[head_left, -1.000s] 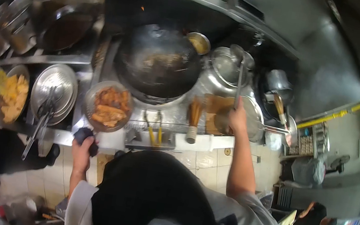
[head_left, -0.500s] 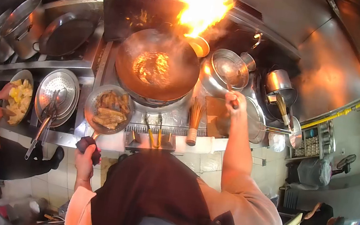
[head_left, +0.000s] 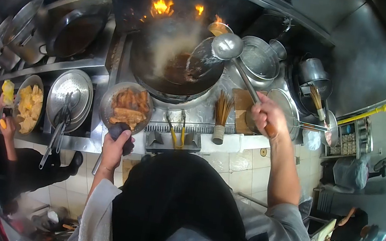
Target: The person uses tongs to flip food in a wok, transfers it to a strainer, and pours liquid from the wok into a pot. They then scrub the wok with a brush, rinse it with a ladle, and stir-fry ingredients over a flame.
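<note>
My right hand (head_left: 269,116) grips the wooden end of a long-handled metal ladle (head_left: 227,47). The ladle's bowl is above the right rim of a large dark wok (head_left: 201,88), and a stream of clear liquid arcs from it into the wok. Steam partly hides the dark contents there. At the lower left, my left hand (head_left: 113,150) is closed around a dark cloth (head_left: 125,134) at the handle of a round metal pan or strainer (head_left: 110,100). Browned fried pieces (head_left: 130,108) fill this vessel, which sits left of the wok, near the counter's front edge.
Flames (head_left: 161,6) burn behind the wok. Right of it are a bamboo brush (head_left: 221,116) and a metal basin (head_left: 259,60); yellow-handled tongs (head_left: 176,130) lie in front. A co-worker's hand (head_left: 8,126) is by a pan of yellow pieces (head_left: 29,108) at left. Perforated strainers (head_left: 72,90) stand between.
The big flame over the wok has shrunk to small ones. My right hand's ladle has come into view above the wok, spilling liquid. My left hand still grips the cloth; the whole view has shifted slightly.
</note>
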A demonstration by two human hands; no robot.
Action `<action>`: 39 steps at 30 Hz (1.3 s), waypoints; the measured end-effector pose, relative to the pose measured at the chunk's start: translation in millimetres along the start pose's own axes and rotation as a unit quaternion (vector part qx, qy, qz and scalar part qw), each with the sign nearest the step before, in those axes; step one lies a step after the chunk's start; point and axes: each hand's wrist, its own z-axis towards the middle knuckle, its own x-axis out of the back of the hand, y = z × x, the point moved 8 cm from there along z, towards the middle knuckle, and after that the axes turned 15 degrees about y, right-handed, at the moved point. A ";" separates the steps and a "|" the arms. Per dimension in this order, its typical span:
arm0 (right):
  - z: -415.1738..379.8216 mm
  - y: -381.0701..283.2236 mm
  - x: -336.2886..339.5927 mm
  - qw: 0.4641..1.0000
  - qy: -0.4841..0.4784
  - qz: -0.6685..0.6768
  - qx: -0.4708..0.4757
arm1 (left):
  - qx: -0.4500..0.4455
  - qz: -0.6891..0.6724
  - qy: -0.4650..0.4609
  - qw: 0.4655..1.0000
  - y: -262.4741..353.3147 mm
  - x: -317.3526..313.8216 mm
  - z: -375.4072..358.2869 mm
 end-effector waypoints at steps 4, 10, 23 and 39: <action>-0.2 44.7 51.5 0.730 0.198 -0.489 0.436 | 0.029 0.008 -0.006 1.000 -10.1 11.2 -4.3; 44.7 161.5 168.7 0.619 0.286 -0.604 0.412 | 0.025 -0.001 0.020 0.999 -28.2 25.5 -3.9; 174.0 207.0 146.3 0.593 0.256 -0.748 0.153 | 0.063 -0.003 -0.032 0.997 -19.6 6.6 2.8; 191.1 100.6 -221.5 0.440 -0.012 -0.823 0.358 | 0.099 -0.147 0.157 0.972 -51.1 118.1 -12.3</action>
